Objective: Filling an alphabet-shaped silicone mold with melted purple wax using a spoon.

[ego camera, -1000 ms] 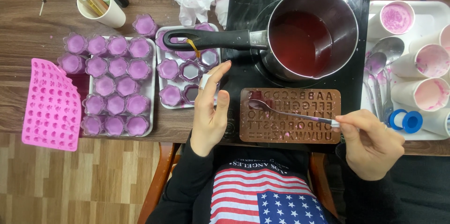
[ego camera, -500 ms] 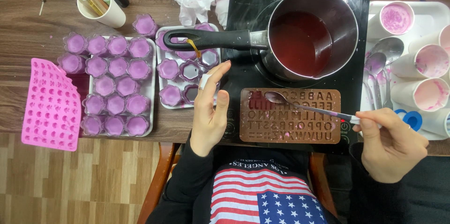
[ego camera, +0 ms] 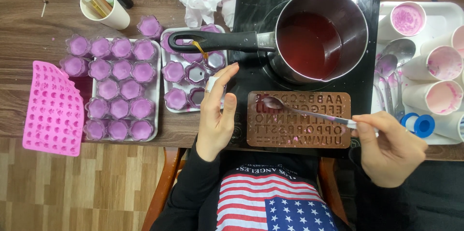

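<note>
Pinching the end of a slim metal spoon point(ego camera: 309, 112), the right hand point(ego camera: 389, 151) holds its bowl over the top left corner of the brown silicone letter mould point(ego camera: 299, 137), which lies on the black induction hob point(ego camera: 251, 74). The left hand point(ego camera: 217, 115) rests open and empty beside the mould, at the tabletop point(ego camera: 29, 33) edge.

No packages, labels, signs, screens

Left hand point(ego camera: 216, 115) open, edge-on, fingers extended; right hand point(ego camera: 389, 151) pinched, apparently fingertip grip.
</note>
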